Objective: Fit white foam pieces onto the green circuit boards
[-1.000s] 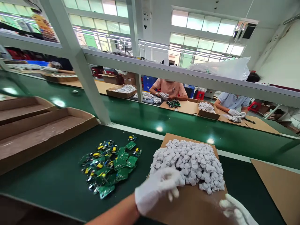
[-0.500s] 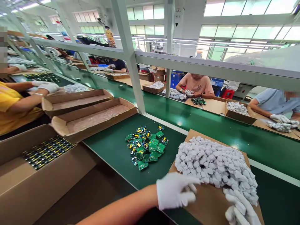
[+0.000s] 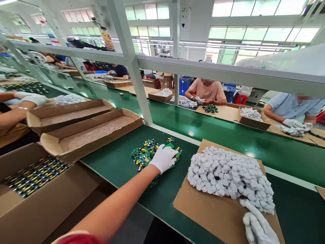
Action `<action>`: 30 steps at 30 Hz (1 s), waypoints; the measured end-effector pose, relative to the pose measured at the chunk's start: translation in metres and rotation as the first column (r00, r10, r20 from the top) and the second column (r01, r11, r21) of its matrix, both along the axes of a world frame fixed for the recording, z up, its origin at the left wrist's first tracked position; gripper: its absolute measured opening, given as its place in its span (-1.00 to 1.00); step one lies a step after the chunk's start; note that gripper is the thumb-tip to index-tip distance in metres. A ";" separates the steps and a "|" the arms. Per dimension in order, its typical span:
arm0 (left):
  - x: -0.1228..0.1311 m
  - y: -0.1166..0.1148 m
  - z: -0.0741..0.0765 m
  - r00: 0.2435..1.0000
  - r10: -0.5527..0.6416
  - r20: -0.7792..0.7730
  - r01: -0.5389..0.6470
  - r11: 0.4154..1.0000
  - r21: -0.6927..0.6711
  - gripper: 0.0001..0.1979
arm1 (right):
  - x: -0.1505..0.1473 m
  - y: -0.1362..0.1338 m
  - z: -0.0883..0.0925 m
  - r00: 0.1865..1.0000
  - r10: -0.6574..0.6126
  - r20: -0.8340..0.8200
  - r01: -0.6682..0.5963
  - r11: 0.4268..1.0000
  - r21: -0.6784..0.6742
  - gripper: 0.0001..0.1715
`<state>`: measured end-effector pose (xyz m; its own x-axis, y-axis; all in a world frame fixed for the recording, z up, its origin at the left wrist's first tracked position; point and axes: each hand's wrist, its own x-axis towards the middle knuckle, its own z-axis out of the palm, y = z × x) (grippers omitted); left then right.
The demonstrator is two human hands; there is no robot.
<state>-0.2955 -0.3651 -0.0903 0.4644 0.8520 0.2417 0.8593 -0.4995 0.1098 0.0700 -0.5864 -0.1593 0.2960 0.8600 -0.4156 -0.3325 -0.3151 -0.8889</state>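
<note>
My left hand [image 3: 164,158], in a white glove, reaches over a loose heap of green circuit boards [image 3: 142,157] with yellow, black and blue parts. Its fingers are bent and apart, touching boards at the right of the heap; no board is seen lifted. My right hand [image 3: 259,224], also gloved in white, is at the lower right over the cardboard sheet [image 3: 200,210]. Its index finger stretches to the near edge of a big pile of small white rounded pieces [image 3: 228,173]; the other fingers are loosely bent, with nothing seen in them.
Two shallow cardboard trays [image 3: 96,134] lie left of the boards. A deep carton [image 3: 56,193] at lower left holds rows of circuit boards. A metal frame post [image 3: 132,64] and rail [image 3: 215,73] cross ahead. Co-workers sit across the green conveyor [image 3: 167,118] and at the left.
My left hand has moved left and away from me, from the white pile to the circuit boards. My right hand stays near the white pieces. The view has shifted slightly.
</note>
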 end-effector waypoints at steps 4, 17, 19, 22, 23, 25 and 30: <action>0.010 0.010 -0.002 0.997 -0.044 0.059 0.045 0.999 -0.008 -0.73 | -0.016 -0.003 0.017 0.998 -0.064 -0.014 0.065 0.994 0.089 -0.38; 0.052 -0.029 0.053 0.375 0.446 0.812 0.174 0.827 -0.535 -0.64 | -0.015 -0.013 0.029 0.987 -0.086 0.138 0.054 0.974 0.219 -0.54; 0.083 -0.059 0.049 0.343 0.458 0.821 0.389 0.726 -0.567 -0.59 | -0.005 -0.019 0.029 0.925 -0.146 0.352 0.078 0.977 0.201 -0.57; 0.131 -0.101 0.026 0.259 0.660 0.705 0.846 0.197 -0.496 -0.65 | 0.005 -0.028 0.026 0.548 -0.230 0.804 0.048 0.969 0.244 -0.73; 0.146 -0.112 0.017 0.287 0.703 0.650 0.890 0.054 -0.452 -0.70 | 0.004 -0.031 0.023 0.384 -0.220 0.897 -0.007 0.971 0.241 -0.76; 0.172 -0.127 0.002 0.363 0.741 0.565 0.908 -0.146 -0.392 -0.77 | -0.005 -0.039 0.017 0.129 -0.136 0.982 -0.129 0.980 0.152 -0.68; 0.206 -0.127 -0.022 0.516 0.665 0.539 0.857 -0.406 -0.319 -0.79 | -0.023 -0.054 0.009 -0.182 0.168 0.969 -0.250 0.945 -0.211 -0.28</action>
